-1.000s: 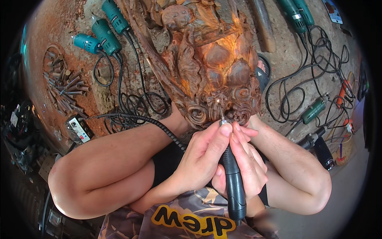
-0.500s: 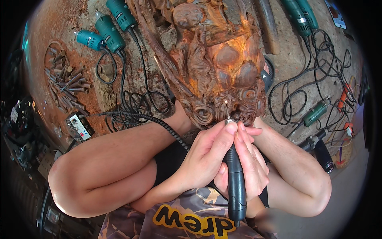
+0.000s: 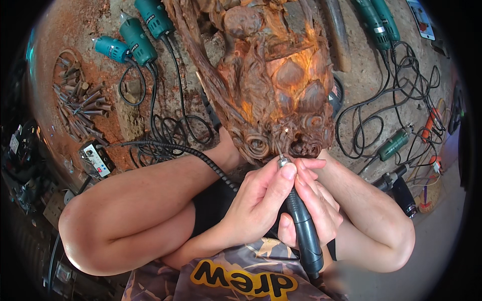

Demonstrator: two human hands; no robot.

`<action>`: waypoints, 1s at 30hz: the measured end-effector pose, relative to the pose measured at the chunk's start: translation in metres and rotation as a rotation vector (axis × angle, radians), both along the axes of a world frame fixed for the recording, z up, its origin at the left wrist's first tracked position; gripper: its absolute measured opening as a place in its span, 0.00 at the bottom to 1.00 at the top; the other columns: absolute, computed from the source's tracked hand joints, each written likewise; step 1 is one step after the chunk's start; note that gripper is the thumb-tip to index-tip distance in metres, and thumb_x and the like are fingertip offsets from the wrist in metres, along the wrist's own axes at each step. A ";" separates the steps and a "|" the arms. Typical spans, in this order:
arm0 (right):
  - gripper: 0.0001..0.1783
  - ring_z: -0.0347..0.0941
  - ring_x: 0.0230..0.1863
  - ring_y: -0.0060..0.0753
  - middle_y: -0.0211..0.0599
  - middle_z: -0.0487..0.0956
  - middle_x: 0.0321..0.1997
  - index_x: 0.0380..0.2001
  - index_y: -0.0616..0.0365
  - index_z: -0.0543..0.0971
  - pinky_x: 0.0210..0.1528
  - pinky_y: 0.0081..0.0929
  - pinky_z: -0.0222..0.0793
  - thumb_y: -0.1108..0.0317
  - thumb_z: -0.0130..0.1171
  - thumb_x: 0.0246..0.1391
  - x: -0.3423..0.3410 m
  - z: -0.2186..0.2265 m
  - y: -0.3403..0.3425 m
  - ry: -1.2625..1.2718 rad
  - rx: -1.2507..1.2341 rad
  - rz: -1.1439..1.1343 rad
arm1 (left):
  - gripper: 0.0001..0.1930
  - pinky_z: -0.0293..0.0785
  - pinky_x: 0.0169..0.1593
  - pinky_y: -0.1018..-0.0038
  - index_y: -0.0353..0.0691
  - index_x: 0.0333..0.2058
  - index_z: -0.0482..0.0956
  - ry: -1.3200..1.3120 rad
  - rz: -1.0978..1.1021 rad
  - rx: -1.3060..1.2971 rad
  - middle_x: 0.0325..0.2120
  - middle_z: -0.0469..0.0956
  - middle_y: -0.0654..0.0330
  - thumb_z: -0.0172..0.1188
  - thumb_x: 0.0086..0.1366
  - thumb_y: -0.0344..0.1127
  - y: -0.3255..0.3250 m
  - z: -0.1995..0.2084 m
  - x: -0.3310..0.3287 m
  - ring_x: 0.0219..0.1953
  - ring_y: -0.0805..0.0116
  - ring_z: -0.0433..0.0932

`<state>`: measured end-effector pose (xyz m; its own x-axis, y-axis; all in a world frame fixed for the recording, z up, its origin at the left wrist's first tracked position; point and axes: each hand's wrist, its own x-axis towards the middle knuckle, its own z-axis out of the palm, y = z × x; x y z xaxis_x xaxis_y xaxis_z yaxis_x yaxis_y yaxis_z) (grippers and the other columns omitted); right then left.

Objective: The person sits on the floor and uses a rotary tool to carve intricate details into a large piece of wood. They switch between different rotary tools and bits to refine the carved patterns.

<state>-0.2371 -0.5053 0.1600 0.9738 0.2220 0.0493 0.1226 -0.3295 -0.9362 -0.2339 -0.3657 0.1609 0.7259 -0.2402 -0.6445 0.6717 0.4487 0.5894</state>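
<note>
A black rotary tool handpiece slants between my two hands, its metal collet and thin bit pointing away from me. My left hand pinches its front end near the collet. Wrapped along the handpiece's right side is my right hand, also closed on it. The bit's tip meets the near end of a large reddish-brown wood carving, between two swirled, eye-like knots. Rounded bulges and a face-like shape stand out farther up the carving. Its near end sits between my lower legs.
Several green power tools with looped black cords lie at the upper left; more, including a green grinder, lie at the right. A pile of cut sticks and a control box are at left. A phone lies far right.
The handpiece has tilted: its collet end moved slightly left and its back end swung right. Both hands still grip it. The whole view has shifted a little.
</note>
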 end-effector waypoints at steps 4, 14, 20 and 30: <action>0.26 0.85 0.52 0.60 0.71 0.82 0.53 0.52 0.78 0.80 0.52 0.44 0.83 0.70 0.68 0.54 0.001 -0.001 0.000 0.002 -0.012 -0.016 | 0.23 0.77 0.54 0.72 0.29 0.56 0.76 0.034 -0.008 0.029 0.42 0.85 0.54 0.40 0.83 0.44 -0.002 -0.002 0.002 0.45 0.71 0.83; 0.28 0.84 0.53 0.60 0.74 0.80 0.54 0.54 0.79 0.79 0.54 0.41 0.82 0.68 0.67 0.54 0.015 0.012 -0.005 0.029 -0.079 0.071 | 0.25 0.80 0.49 0.71 0.29 0.55 0.76 0.026 0.013 -0.010 0.38 0.85 0.54 0.42 0.83 0.48 -0.001 0.000 0.001 0.40 0.70 0.84; 0.28 0.85 0.52 0.59 0.72 0.80 0.56 0.55 0.79 0.78 0.54 0.41 0.82 0.69 0.67 0.55 0.021 0.024 0.003 0.209 -0.109 0.057 | 0.24 0.79 0.53 0.71 0.30 0.51 0.76 0.028 0.039 -0.026 0.46 0.85 0.51 0.42 0.83 0.47 0.000 -0.001 0.007 0.46 0.71 0.82; 0.27 0.85 0.51 0.60 0.71 0.81 0.55 0.54 0.79 0.79 0.53 0.42 0.82 0.69 0.67 0.55 0.022 0.019 0.003 0.040 -0.131 0.083 | 0.23 0.77 0.58 0.68 0.30 0.50 0.76 0.092 0.082 -0.112 0.51 0.83 0.46 0.42 0.84 0.47 0.002 -0.001 0.007 0.51 0.68 0.81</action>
